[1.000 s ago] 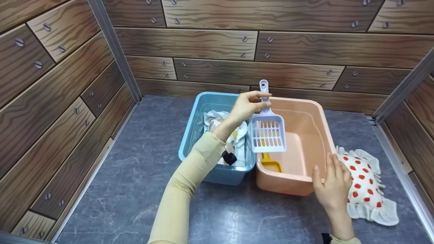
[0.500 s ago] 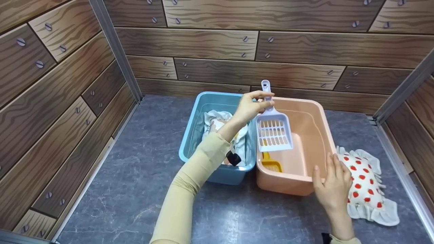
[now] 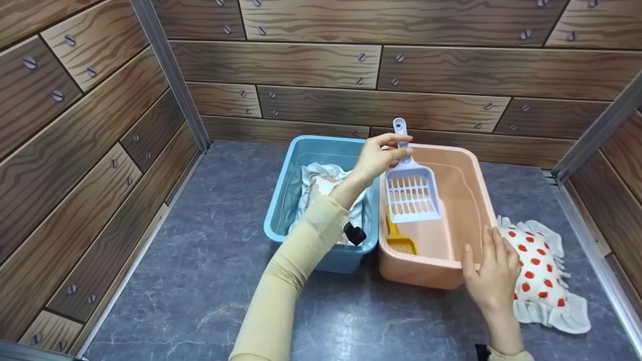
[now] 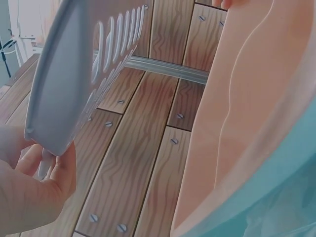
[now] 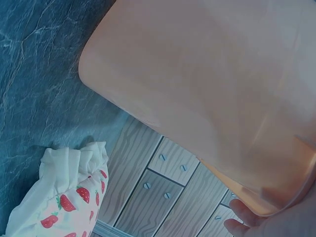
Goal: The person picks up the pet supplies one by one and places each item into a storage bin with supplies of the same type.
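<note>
Left hand (image 3: 375, 159) pinches the lilac slotted scoop (image 3: 410, 172) by its handle above the peach bin (image 3: 421, 272), which contains a yellow scoop (image 3: 393, 232); right hand (image 3: 494, 278), fingers extended, rests on the bin's rim. Beside it: blue bin (image 3: 331, 262), left; strawberry-print cushion (image 3: 534, 273), right.

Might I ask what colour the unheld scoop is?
The unheld scoop is yellow, showing best in the head view.

L slv (image 3: 273, 301): beige | L wrist-pc (image 3: 355, 233): blk | R slv (image 3: 510, 355): beige | R wrist-pc (image 3: 482, 352): blk
</note>
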Demonstrator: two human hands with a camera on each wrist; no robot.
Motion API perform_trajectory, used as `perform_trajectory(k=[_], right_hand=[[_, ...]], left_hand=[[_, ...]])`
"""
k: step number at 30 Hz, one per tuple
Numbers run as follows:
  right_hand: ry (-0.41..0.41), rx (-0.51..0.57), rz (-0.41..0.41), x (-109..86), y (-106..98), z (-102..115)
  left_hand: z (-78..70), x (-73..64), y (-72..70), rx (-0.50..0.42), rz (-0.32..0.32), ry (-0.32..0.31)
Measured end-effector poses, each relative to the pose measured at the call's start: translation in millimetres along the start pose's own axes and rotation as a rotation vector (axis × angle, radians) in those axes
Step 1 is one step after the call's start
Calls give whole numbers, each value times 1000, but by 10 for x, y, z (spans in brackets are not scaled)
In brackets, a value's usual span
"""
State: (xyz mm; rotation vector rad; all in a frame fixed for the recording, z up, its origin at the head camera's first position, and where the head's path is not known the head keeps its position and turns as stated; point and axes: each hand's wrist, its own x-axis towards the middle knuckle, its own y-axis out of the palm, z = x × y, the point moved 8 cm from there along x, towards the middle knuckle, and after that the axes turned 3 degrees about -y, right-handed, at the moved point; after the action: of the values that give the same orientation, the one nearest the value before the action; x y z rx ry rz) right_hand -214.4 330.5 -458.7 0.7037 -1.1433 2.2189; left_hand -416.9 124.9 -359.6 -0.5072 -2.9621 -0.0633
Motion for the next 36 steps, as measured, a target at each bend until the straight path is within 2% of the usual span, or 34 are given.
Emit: perform_trajectory(k=[10,16,23,30,36], right_hand=[[-1,2,4,3,7,0],[11,-1,13,-10,28,-13],[-17,-3,-12,1,-7,25],[-22,-1,-13,3,-11,24],[-12,-3,-6,-6,3,14]], left_hand=[[32,31,39,-18,-18,6],[66,51,39,6,-44,-17],[64,100,117,-109,-20,-21],[78,145,186,-72,-34,-5],[136,169,234,-73,-45,-20]])
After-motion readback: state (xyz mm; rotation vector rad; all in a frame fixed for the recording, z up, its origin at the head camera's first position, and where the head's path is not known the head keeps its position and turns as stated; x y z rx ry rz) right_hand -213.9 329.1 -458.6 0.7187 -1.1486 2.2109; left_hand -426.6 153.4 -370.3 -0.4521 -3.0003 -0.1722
